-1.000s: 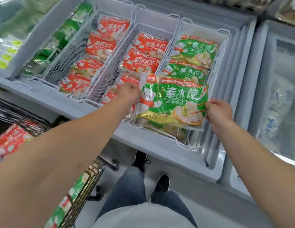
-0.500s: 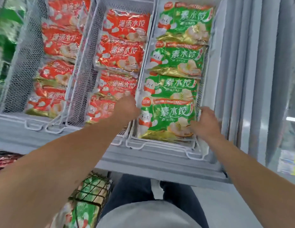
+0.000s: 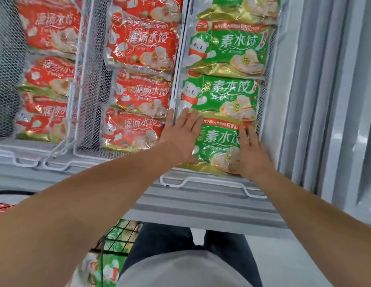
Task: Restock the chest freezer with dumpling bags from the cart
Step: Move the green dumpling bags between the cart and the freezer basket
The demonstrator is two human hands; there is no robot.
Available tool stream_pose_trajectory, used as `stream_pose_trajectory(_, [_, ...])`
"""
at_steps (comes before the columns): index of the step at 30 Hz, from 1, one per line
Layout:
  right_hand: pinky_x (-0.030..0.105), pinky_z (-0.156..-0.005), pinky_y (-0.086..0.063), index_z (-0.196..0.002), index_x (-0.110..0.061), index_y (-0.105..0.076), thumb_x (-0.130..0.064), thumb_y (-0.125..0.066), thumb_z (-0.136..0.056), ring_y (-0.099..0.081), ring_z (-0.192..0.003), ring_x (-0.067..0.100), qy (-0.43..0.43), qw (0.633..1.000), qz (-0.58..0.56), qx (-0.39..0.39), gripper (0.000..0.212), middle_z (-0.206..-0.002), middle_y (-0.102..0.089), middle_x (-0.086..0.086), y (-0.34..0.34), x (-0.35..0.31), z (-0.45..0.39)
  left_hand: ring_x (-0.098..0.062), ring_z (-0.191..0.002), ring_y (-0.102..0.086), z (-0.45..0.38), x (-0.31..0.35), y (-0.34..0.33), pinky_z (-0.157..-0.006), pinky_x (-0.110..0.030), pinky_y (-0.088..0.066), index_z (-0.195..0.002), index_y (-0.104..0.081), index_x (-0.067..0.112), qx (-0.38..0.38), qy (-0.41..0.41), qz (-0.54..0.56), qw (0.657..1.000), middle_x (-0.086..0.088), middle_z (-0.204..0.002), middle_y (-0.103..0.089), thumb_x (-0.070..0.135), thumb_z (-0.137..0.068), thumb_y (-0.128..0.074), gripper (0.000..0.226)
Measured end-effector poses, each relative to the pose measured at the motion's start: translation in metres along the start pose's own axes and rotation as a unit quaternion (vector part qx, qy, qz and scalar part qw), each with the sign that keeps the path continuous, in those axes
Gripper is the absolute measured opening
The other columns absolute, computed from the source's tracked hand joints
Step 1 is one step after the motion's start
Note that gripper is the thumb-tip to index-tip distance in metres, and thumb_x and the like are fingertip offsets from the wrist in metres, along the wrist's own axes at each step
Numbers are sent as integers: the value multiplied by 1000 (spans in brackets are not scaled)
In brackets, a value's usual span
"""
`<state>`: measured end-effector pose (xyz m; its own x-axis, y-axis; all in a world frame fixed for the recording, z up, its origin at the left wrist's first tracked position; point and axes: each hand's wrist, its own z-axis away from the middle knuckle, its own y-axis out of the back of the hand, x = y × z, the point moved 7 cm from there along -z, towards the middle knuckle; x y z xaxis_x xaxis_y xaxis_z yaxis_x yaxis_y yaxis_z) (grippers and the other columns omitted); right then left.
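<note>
We see three wire baskets side by side in the chest freezer [image 3: 201,206], each holding a row of dumpling bags overlapping front to back. Our left hand [image 3: 180,139] and right hand [image 3: 251,154] lie flat on the nearest bag [image 3: 219,146] in the right basket [image 3: 211,183], which overlaps the bag behind [image 3: 222,96]. Below left, the cart [image 3: 116,241] seems to hold more bags.
</note>
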<state>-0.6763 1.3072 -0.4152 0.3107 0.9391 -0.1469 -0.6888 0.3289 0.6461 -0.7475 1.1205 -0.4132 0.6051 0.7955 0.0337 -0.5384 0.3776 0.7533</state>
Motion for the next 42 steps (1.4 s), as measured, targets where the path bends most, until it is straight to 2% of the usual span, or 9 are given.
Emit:
stream_pose_trajectory(8, [41, -122, -12, -156, -25, 19, -33, -83, -75, -8, -152, 33, 3, 1000, 8, 2, 130, -164, 23, -2, 2, 0, -6, -34, -151, 18, 3, 0, -3, -115, -64, 11, -156, 18, 14, -1, 11, -4, 1000, -8, -164, 22, 78, -77, -58, 126])
stream_pose_trajectory(12, [43, -122, -17, -157, -26, 14, -37, -81, -76, -10, -152, 33, 13, 1000, 8, 14, 125, -165, 17, -2, 12, -2, -2, -31, -152, 13, 7, 0, 5, -119, -63, 4, -157, 14, 16, 5, 17, 37, 999, -5, -165, 17, 74, -79, -60, 122])
stream_pose_trajectory(16, [42, -118, -31, -159, -21, -9, -27, -78, -78, -25, -145, 36, 60, 996, -24, 60, 106, -165, -7, 2, 33, -13, 11, -31, -153, -6, 23, -5, 27, -122, -58, -5, -158, -7, 12, 58, 34, 117, 991, -7, -167, -7, 62, -85, -62, 104])
stream_pose_trajectory(19, [41, -116, -35, -156, -14, -25, -25, -72, -83, -36, -138, 37, 94, 990, -16, 102, 87, -156, -30, 12, 49, -24, 28, -33, -144, -31, 45, -7, 39, -119, -53, -23, -152, -31, 10, 119, 62, 175, 975, -12, -156, -36, 52, -89, -62, 82])
stream_pose_trajectory(21, [38, -114, -35, -153, -11, -31, -25, -69, -87, -39, -136, 36, 112, 988, -16, 109, 78, -151, -38, 17, 55, -30, 39, -34, -132, -46, 61, -8, 40, -110, -47, -38, -145, -43, 9, 146, 88, 220, 960, -14, -143, -52, 47, -90, -62, 69])
stream_pose_trajectory(25, [37, -111, -33, -149, -9, -40, -29, -67, -90, -41, -136, 35, 179, 975, 15, 131, 68, -148, -44, 20, 64, -51, 74, -34, -121, -55, 119, -9, 30, -96, -39, -48, -141, -50, 10, 196, 189, 338, 901, -16, -132, -60, 39, -91, -64, 60])
stream_pose_trajectory(29, [34, -109, -33, -147, -8, -43, -29, -64, -92, -41, -137, 32, 241, 961, 33, 133, 62, -150, -43, 17, 57, -83, 114, -31, -125, -55, 191, -4, 14, -100, -37, -45, -140, -54, 13, 278, 271, 388, 836, -12, -136, -61, 35, -91, -65, 54])
stream_pose_trajectory(36, [39, -95, -43, -133, -6, -55, -20, -64, -87, -53, -118, 38, 377, 912, 48, 158, 49, -129, -56, 21, 22, -170, 192, -26, -122, -58, 319, -6, -50, -100, -33, -44, -137, -57, 15, 331, 392, 437, 739, -7, -134, -62, 33, -90, -64, 50])
stream_pose_trajectory(42, [34, -99, -39, -130, -7, -58, -17, -64, -85, -53, -119, 34, 480, 867, 68, 118, 46, -128, -57, 18, -57, -249, 265, -25, -117, -60, 430, 4, -144, -97, -33, -47, -131, -62, 17, 332, 506, 479, 636, -5, -127, -66, 30, -86, -64, 47])
